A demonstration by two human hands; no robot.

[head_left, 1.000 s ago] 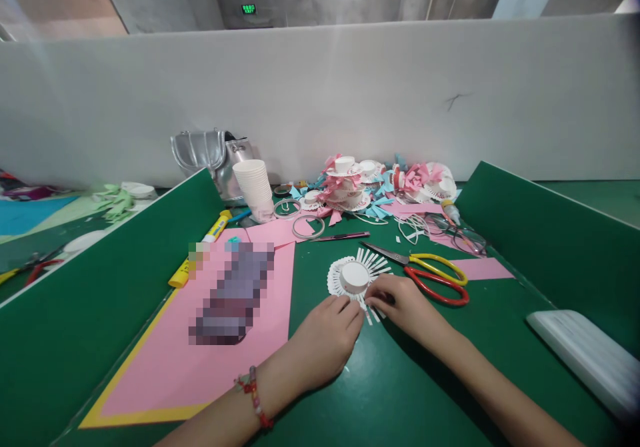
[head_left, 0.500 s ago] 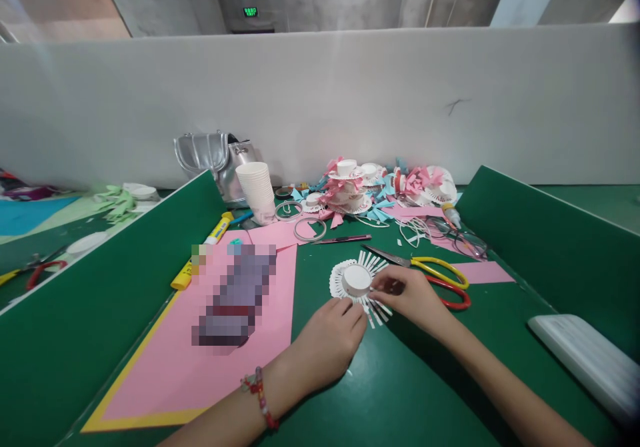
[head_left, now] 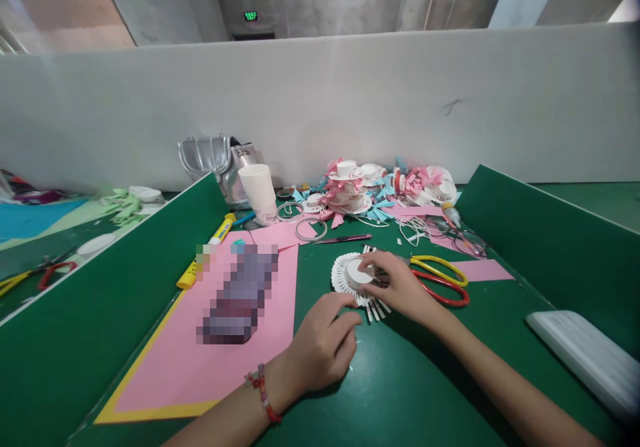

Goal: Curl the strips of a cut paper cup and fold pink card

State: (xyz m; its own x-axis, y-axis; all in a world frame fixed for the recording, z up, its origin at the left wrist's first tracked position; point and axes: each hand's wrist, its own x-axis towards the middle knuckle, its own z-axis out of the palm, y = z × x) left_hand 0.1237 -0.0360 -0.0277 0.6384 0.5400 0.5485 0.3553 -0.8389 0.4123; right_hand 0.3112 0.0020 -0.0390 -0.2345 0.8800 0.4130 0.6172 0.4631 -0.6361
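Lower centre and lower right of the worktop lie bare — open passage. Scissors block frame right, pink paper sheet left, craft pile behind; green dividers wall both sides.

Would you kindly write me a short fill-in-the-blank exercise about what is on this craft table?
1. The right hand rests on a fringed white paper ____.
2. The scissors have one yellow handle and one ____ handle.
3. The left hand wears a beaded ____ at the wrist.
4. The big pink sheet lies on a ____ sheet.

Missing words: cup; red; bracelet; yellow
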